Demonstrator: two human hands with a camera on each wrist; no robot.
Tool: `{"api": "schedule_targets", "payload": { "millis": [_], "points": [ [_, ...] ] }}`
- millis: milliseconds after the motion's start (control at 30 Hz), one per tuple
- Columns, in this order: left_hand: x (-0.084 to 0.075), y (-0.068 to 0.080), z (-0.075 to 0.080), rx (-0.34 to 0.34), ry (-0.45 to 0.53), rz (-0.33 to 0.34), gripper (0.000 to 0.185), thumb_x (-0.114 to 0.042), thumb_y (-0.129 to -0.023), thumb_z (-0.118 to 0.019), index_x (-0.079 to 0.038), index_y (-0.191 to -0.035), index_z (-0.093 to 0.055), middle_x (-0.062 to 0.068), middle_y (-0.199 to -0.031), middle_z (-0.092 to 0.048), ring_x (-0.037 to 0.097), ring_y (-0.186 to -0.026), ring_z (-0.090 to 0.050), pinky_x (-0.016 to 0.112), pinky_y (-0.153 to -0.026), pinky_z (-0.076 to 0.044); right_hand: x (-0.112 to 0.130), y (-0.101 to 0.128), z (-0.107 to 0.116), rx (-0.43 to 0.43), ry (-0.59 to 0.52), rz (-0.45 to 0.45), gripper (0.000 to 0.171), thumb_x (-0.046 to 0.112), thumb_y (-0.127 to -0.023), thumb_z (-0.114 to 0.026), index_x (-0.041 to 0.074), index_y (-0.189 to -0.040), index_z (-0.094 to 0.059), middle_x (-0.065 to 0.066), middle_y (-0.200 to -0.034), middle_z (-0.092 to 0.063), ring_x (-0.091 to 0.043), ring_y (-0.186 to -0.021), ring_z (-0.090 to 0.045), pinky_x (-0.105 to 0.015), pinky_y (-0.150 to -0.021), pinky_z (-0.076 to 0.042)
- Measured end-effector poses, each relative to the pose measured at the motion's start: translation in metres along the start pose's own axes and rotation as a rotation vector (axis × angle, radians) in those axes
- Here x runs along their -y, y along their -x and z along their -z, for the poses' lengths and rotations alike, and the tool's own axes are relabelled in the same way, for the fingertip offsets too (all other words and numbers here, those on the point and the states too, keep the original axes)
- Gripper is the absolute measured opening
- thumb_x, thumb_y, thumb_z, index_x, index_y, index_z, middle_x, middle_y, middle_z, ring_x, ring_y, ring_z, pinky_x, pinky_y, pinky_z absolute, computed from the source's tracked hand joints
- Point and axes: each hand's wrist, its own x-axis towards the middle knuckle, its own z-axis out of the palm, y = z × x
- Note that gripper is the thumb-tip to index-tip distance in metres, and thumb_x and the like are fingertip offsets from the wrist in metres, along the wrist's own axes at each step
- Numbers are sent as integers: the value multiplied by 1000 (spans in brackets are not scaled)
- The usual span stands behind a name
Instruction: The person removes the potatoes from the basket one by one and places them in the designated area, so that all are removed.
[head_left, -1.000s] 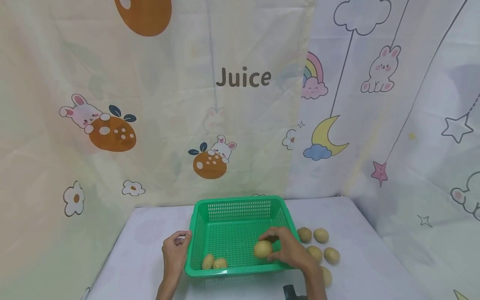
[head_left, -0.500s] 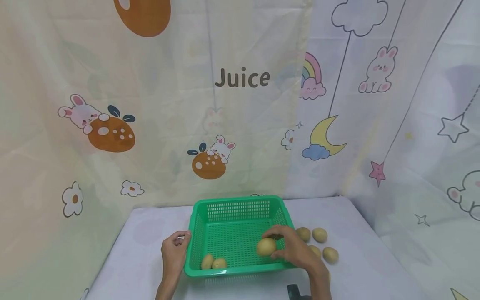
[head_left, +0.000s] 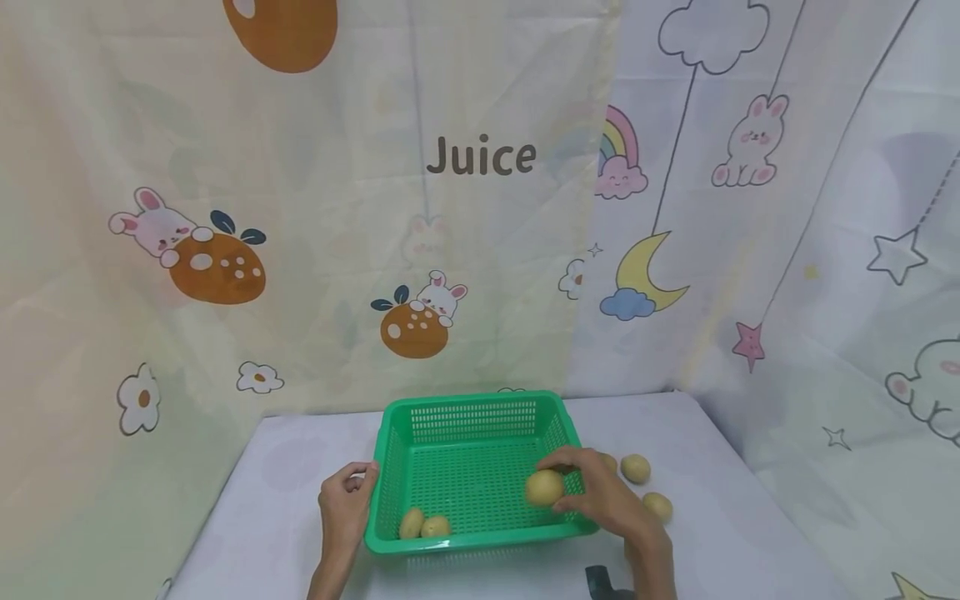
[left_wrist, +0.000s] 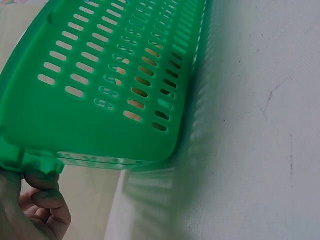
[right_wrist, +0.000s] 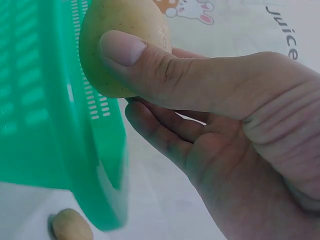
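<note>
1. Head view: our right hand (head_left: 600,498) grips a potato (head_left: 544,487) just above the right wall of the green basket (head_left: 465,417), which sits on the tabletop (head_left: 720,533). Our left hand (head_left: 343,504) is at the basket's left wall with its fingers curled by the rim. Two potatoes (head_left: 423,525) lie in the near left corner of the basket, and loose potatoes (head_left: 636,468) lie on the tabletop just beside its right side. We judge that the held potato should be carried well clear of the wall and set low on the basket floor, away from the other two, so it does not bounce or roll.

2. Left wrist view: our curled fingers (left_wrist: 42,197) touch the underside of the basket's rim (left_wrist: 30,160), though we cannot tell how firmly they grip it. Keeping that hand braced there should stop the light basket sliding.

3. Right wrist view: our thumb (right_wrist: 145,65) presses across the potato (right_wrist: 125,35) while the other fingers (right_wrist: 160,132) cup it from below, with the basket wall (right_wrist: 75,145) just beside it. One loose potato (right_wrist: 70,226) lies on the tabletop below. We should open the fingers gently, only once the potato is down.
</note>
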Motion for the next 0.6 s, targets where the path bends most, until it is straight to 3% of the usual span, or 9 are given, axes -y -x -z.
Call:
{"api": "schedule_targets", "payload": {
  "millis": [267, 600],
  "points": [
    [2, -1, 1, -2, 3, -2, 31, -21, -109, -69, 8, -116, -77, 5, -66, -72, 15, -56, -62, 23, -53, -51, -4, 9, 9, -16, -55, 38, 54, 8, -78, -95, 13, -128, -76, -11, -130, -77, -21, -118, -73, -44, -104, -60],
    [1, -1, 0, 8, 24, -9, 31, -19, -109, -68, 9, -116, -76, 6, -67, -73, 15, -55, -64, 23, -52, -52, -6, 20, 24, -50, -31, 12, 54, 2, -76, -95, 13, -126, -77, -9, -128, -79, -19, -115, -75, -40, -102, -61]
  ]
}}
